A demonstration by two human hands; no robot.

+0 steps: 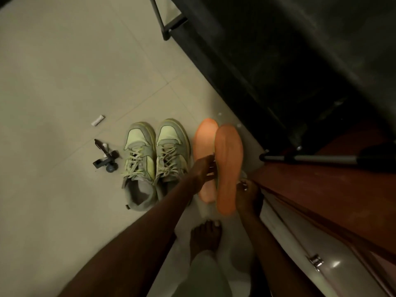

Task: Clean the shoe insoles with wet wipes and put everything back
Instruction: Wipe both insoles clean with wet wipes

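- Two flat orange foam shoe insoles sit to the right of the shoes, toes pointing away from the person
- The nearer orange insole (228, 168) is lifted and tilted, its surface mottled with darker, rough-looking patches; it overlaps the right edge of the other one
- The paler orange insole (204, 142) lies flat on the beige tiled floor (64, 82), smoother and lighter in tone
- The left hand (203, 170) pinches the raised insole's left edge at mid-length, fingers curled onto it
- The right hand (248, 191) grips the same insole's right edge near the heel
- A pair of worn grey-green lace-up sneakers (156, 161) stands side by side just left of the insoles, laces loose
- A small black gadget with a round blue part (106, 158) lies left of the sneakers; a small white stick-shaped object (98, 120) lies further off
- A bare foot (204, 236) rests on the floor below the insoles
- A dark cabinet (278, 61) fills the upper right
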